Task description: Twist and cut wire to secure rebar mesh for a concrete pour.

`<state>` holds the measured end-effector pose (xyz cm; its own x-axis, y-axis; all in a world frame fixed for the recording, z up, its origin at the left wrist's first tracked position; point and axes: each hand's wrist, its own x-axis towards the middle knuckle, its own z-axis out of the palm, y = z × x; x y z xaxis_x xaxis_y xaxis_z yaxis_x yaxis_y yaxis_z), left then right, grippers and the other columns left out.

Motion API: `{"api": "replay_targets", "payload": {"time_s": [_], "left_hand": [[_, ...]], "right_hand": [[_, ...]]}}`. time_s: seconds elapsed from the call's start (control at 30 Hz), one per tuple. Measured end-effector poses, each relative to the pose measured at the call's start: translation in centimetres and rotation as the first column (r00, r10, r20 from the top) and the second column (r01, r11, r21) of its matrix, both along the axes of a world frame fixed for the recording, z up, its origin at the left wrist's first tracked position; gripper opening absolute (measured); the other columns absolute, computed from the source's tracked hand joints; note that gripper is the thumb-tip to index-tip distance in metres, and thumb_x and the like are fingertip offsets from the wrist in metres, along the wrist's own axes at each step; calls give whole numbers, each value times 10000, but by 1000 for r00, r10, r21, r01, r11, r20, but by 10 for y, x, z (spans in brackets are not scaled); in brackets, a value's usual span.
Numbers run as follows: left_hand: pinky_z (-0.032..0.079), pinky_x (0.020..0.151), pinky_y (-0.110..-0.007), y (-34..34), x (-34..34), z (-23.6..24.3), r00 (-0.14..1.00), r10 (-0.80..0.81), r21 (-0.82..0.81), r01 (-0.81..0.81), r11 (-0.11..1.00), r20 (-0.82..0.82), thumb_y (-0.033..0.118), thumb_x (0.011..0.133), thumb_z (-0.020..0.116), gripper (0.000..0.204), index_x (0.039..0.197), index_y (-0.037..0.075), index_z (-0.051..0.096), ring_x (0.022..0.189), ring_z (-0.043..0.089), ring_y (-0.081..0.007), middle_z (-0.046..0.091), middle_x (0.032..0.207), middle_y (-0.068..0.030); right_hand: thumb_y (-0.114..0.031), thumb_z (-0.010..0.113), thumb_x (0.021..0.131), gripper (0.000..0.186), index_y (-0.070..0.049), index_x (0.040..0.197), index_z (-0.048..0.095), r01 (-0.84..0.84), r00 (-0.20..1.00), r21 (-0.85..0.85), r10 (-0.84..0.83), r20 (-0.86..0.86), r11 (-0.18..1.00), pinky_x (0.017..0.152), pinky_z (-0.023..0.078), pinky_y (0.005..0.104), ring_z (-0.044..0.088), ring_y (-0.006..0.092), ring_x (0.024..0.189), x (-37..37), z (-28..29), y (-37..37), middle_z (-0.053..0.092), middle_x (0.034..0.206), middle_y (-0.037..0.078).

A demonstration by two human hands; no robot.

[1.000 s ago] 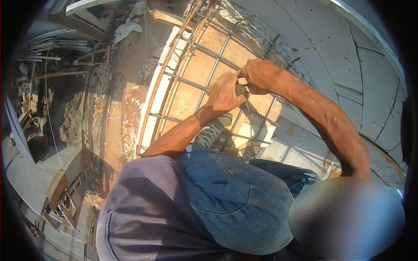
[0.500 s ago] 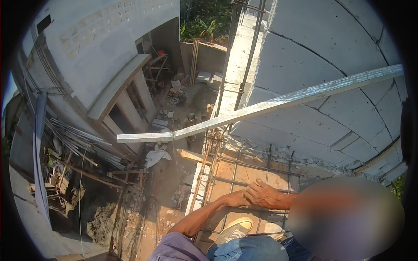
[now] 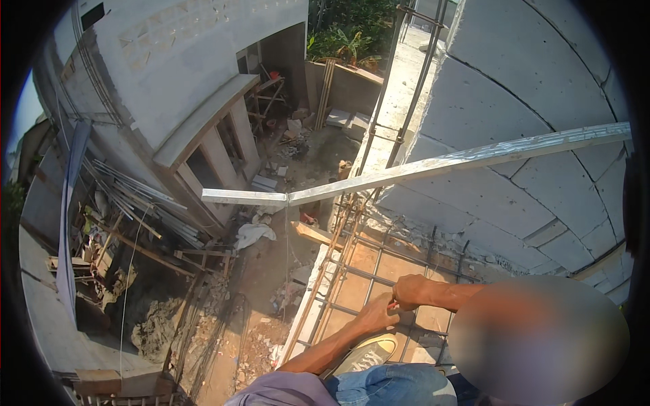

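Observation:
Over a rebar grid, both my hands meet just in front of my shoe. My left hand is closed, its thumb and fingertips pinched together at the bars. From the right, my right hand comes in with its fingers curled down against the left one's fingertips. Whatever is between the fingers is too small or too hidden to make out. Beneath the grid lies a brownish board. My canvas shoe rests at the near side of the grid.
A long pale metal bar crosses above the grid, with a string hanging from its bend. Grey block wall rises at the right, beside upright rebar. Left of the board's edge, a rubble-strewn yard lies far below. A blurred patch covers the lower right.
The scene has shifted right and slightly down in view. My hands overlapped before; now the right hand sits higher, its forearm more level, and only the fingertips meet.

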<state>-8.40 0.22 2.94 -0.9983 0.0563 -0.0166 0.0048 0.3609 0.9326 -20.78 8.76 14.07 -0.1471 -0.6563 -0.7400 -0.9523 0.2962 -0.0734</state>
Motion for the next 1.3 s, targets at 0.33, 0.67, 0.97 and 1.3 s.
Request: {"api": "replay_targets", "payload": {"time_s": [0.33, 0.67, 0.97, 1.3], "left_hand": [[400, 519, -341, -20, -49, -26, 844, -500, 464, 529, 710, -196, 118, 733, 672, 131, 803, 10, 648, 544, 474, -163, 566, 608, -48], [466, 830, -281, -18, -30, -5, 813, -580, 706, 387, 594, 43, 247, 815, 738, 452, 1176, 21, 585, 970, 567, -116, 630, 1011, -46], [500, 461, -248, -55, -72, 31, 588, -768, 777, 349, 523, 253, 502, 849, 704, 686, 1323, 54, 490, 654, 671, -161, 654, 917, -118], [379, 1108, -545, -51, -84, 22, 917, -395, 978, 131, 164, -57, 808, 853, 328, 971, 1468, 59, 376, 1312, 461, -402, 460, 1424, -246]], "right_hand": [[-336, 615, 857, 249, -95, 862, 678, -345, 924, -261, 278, -261, 901, 569, 524, 430, 618, 245, 605, 4, -23, 22, 643, 721, 73], [-146, 624, 873, 179, 4, 954, 680, 377, 818, 476, -527, 232, 795, 590, 570, 381, 696, 249, 730, -10, 1, 28, 700, 835, 146], [-413, 757, 840, 429, 4, 881, 662, 677, 224, 514, -813, 538, 527, 401, 470, 247, 613, 131, 495, -38, 43, 45, 609, 611, 57], [-388, 566, 969, 445, 49, 1044, 615, 943, -111, 265, -561, 820, 201, 489, 553, 258, 627, 136, 488, 9, 85, 116, 478, 490, 6]]}}
